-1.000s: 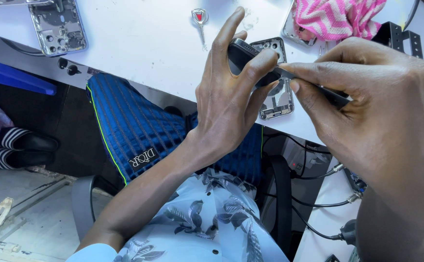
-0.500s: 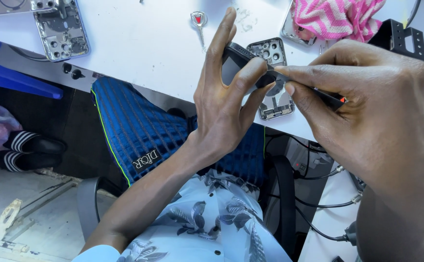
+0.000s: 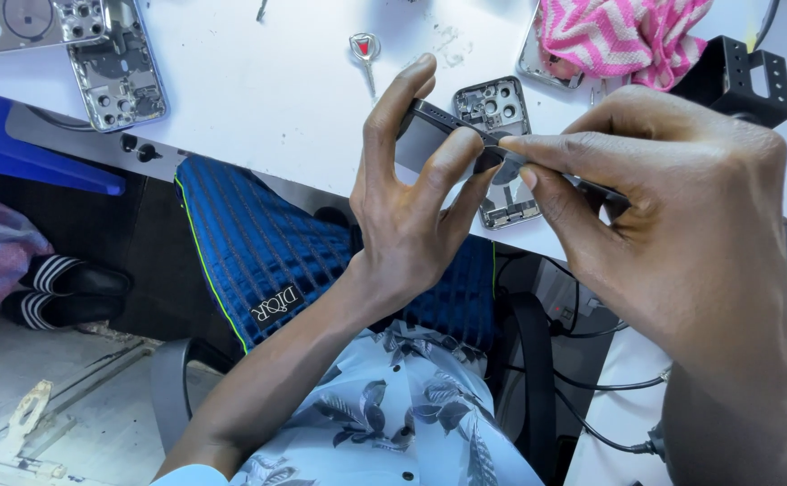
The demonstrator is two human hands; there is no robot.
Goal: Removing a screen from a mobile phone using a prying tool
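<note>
My left hand point(image 3: 411, 193) grips a dark phone point(image 3: 422, 137) by its edges, held upright over the front edge of the white table point(image 3: 258, 81). My right hand point(image 3: 673, 207) pinches a thin dark tool point(image 3: 592, 187), and its tip touches the phone's upper edge near a small dark round part point(image 3: 490, 158). Just behind my hands an opened silver phone housing point(image 3: 498, 126) with camera cut-outs lies flat on the table.
A second stripped phone frame point(image 3: 119, 67) lies at the far left. A small red-headed pin tool point(image 3: 366, 49) lies mid-table. A pink-and-white striped cloth point(image 3: 623, 36) and a black bracket point(image 3: 736, 76) sit at the back right. Cables point(image 3: 610, 378) hang under the table.
Both hands stay together on the phone. The tool tip has shifted slightly along the phone's edge, and the view has drifted a little.
</note>
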